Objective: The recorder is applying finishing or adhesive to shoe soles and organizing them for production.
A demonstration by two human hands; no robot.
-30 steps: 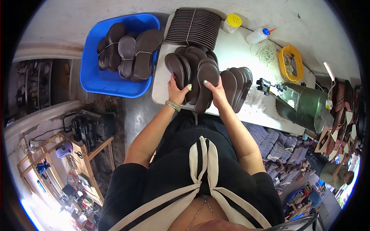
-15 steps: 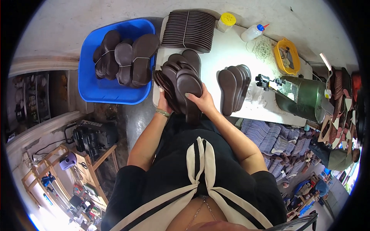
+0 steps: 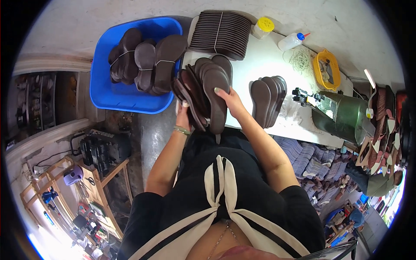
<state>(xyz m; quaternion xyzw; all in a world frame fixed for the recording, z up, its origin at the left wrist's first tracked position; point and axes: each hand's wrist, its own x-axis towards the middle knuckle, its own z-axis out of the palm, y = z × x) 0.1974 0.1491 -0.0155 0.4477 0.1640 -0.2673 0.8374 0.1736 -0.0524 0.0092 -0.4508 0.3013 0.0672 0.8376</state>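
Note:
Dark brown shoe soles are fanned out between my two hands over the near edge of the white table point(image 3: 242, 65). My left hand point(image 3: 183, 118) is closed on the left-hand soles point(image 3: 192, 97), which stand tilted on edge. On the right, my right hand point(image 3: 232, 102) grips overlapping soles point(image 3: 215, 82), its thumb flat on the top one and its other fingers hidden beneath. A narrow gap shows between the two groups. Just right of that hand, a few more soles point(image 3: 262, 99) lie overlapped on the table.
A blue tub point(image 3: 102, 93) at the left holds several tied sole bundles point(image 3: 167, 65). Behind my hands lies a long tied row of soles point(image 3: 221, 34). A yellow-lidded jar point(image 3: 263, 27), a squeeze bottle point(image 3: 291, 41), string point(image 3: 300, 60), a yellow basket point(image 3: 318, 71) and a green machine point(image 3: 336, 115) stand rightward.
The soles in my hands have spread apart, with the left-hand ones tilting further leftward and their faces showing. My right thumb has shifted up along the top sole. The whole view has moved slightly.

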